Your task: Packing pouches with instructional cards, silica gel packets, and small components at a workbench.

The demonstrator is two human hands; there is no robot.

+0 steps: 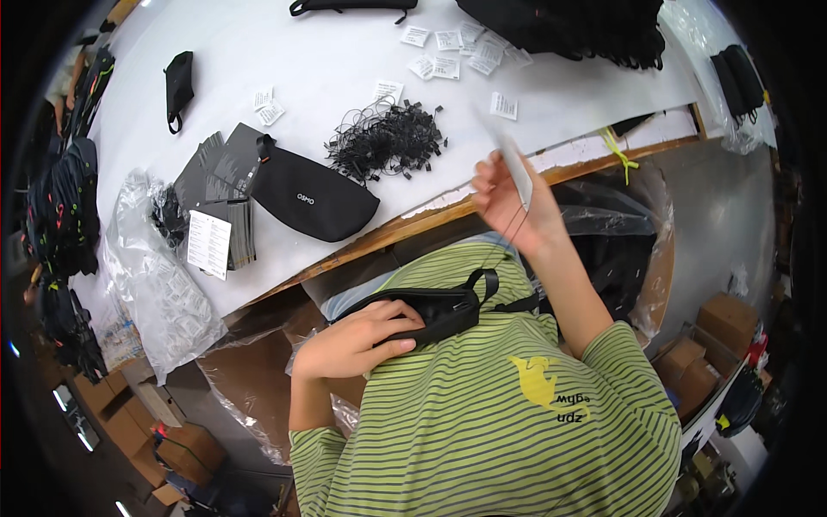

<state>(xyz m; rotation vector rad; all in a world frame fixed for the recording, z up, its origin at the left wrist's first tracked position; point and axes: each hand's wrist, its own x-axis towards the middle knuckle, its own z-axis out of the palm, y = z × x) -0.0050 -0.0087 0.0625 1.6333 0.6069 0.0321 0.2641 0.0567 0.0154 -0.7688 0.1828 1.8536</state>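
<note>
Left hand (355,338) is grasping the elongated black fabric pouch (452,322), fingers lying over its opening; pouch is resting against the person's belly, just below the table (224,60) edge. Right hand (532,211) is holding up a thin pale flat card (517,172), well apart from the pouch; a thin dark cord (517,231) is hanging from the card toward the pouch. On the table, a tangled black cord pile (388,142) is sitting beyond both hands.
</note>
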